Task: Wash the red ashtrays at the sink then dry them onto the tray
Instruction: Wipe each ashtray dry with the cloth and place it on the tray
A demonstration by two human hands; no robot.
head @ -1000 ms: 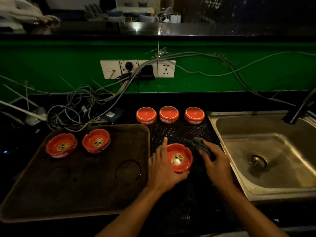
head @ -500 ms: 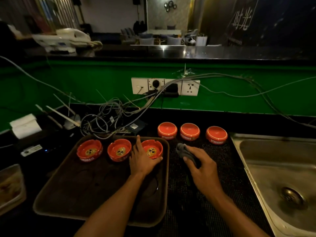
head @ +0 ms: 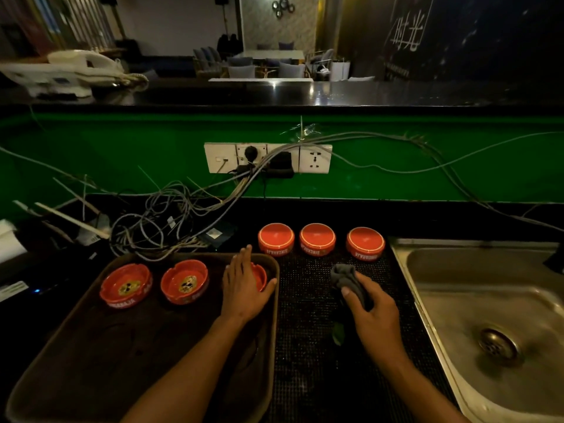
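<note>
The black counter [head: 320, 377] runs under everything, its near stretch lost in dim light. On the right my steel sink [head: 476, 303] is cut off by the frame edge. On the left my brown tray [head: 91, 361] runs out of view at its near corner. Two red ashtrays [head: 125, 285] [head: 184, 281] sit upright along the tray's far edge. A third ashtray [head: 259, 276] sits at the tray's far right corner, mostly hidden under my left hand [head: 244, 285], whose fingers lie fairly straight over it while the thumb hooks its right rim. Three more ashtrays [head: 276, 239] [head: 317, 239] [head: 365, 244] stand upside down in a row on the far counter. My right hand [head: 374, 312] rests between tray and sink, fingers clamped on a grey cloth [head: 346, 279], half concealed.
</note>
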